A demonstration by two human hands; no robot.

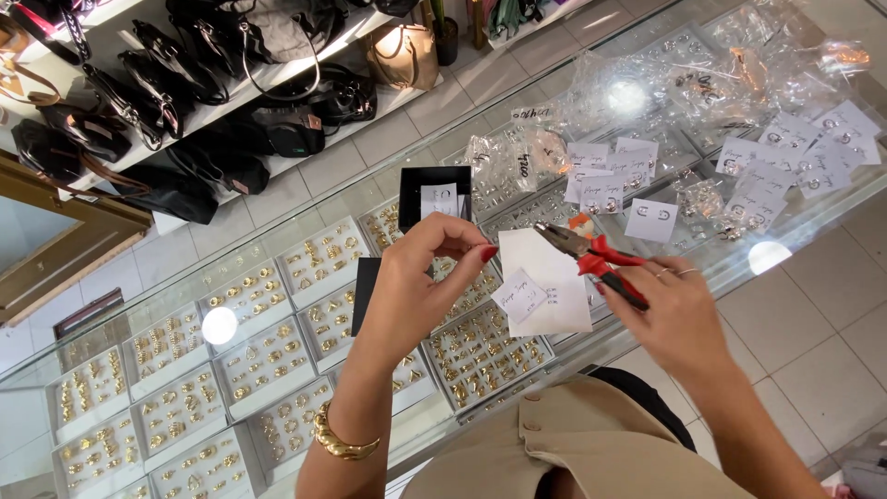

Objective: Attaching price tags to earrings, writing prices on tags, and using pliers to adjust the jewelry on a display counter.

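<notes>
While the left hand point(420, 277) pinches its thumb and fingertips together on something too small to make out, the right hand point(674, 310) grips the red handles of a pair of pliers point(591, 259), whose tips point up and to the left. Both hover above a glass counter point(305, 199). Between them lies a white sheet of paper point(545, 286) with small white cards point(522, 296) on it. Just beyond the left hand sits an open black box point(434, 196). Under the glass are white trays of gold rings point(249, 360). Farther right, clear plastic bags point(647, 92) and more earring cards point(651, 220) are spread out. Black handbags point(185, 92) line shelves beyond the counter.
</notes>
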